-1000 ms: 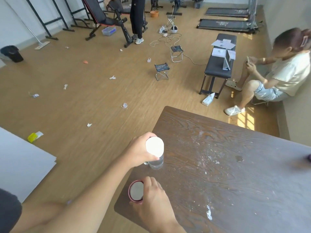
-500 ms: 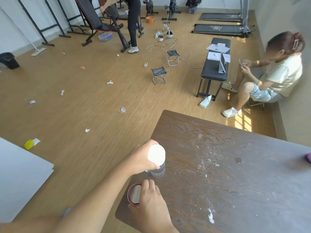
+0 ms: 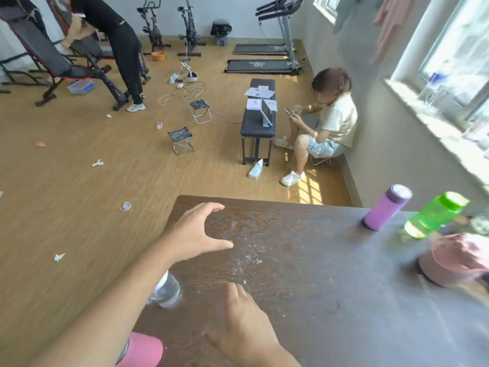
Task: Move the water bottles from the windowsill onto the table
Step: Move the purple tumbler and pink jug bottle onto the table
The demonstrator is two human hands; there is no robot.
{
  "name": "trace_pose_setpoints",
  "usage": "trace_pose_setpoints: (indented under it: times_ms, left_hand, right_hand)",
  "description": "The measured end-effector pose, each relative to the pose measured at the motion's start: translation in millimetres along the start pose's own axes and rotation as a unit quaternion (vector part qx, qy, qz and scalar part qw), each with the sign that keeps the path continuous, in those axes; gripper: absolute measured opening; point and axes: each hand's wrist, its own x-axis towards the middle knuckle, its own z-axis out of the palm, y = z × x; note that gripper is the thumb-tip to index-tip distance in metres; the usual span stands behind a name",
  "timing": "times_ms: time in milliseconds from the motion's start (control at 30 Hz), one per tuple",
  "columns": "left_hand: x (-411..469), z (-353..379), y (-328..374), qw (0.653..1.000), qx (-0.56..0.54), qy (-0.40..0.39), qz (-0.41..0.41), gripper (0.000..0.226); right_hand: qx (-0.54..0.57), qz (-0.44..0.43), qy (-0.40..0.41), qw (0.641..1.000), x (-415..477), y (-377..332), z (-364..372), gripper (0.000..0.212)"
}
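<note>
A clear water bottle (image 3: pixel 169 291) stands on the dark wooden table (image 3: pixel 317 300) near its left edge, partly hidden under my left forearm. A pink bottle (image 3: pixel 143 350) stands at the table's near left corner. My left hand (image 3: pixel 195 234) hovers open above the table, beyond the clear bottle. My right hand (image 3: pixel 243 329) is open over the near part of the table, holding nothing. A purple bottle (image 3: pixel 386 207) and a green bottle (image 3: pixel 434 215) stand at the table's far right. On the windowsill (image 3: pixel 434 123) at the right a clear bottle with a blue cap (image 3: pixel 434 91) shows, blurred.
A pink cap (image 3: pixel 455 263) lies on the table's right side. A person sits by the wall beyond the table, beside a black bench (image 3: pixel 258 120). Two small folding stools (image 3: pixel 181 139), cables and scraps lie on the wooden floor. Another person stands by gym equipment at the back left.
Both hands have let go of the clear and pink bottles and lifted away. The view has swung up and to the right, bringing the windowsill and the purple and green bottles into sight.
</note>
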Motion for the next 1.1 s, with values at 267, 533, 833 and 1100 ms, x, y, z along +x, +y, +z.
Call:
trace_pose_setpoints:
  times_ms: [267,533,833,1100]
  left_hand:
    - [106.9,111.1,158.8,0.997,-0.033,-0.034,0.066,0.081]
    - [221.0,245.9,310.5,0.992,-0.059,-0.050,0.098,0.081]
    - [294.7,338.7,384.9,0.996,0.001,-0.045,0.073,0.083]
    - [304.9,351.5,374.5,0.999,0.021,0.020,0.039,0.055]
  right_hand:
    - [0.010,0.066,0.238,0.969,-25.1,182.7,-154.6,0.080]
    - [-0.125,0.194,0.370,0.900,-66.5,372.0,-289.5,0.068]
    - [-0.078,0.308,0.353,0.880,-74.1,487.2,-315.1,0.094]
    - [0.034,0.289,0.391,0.873,-61.9,505.6,-302.4,0.075]
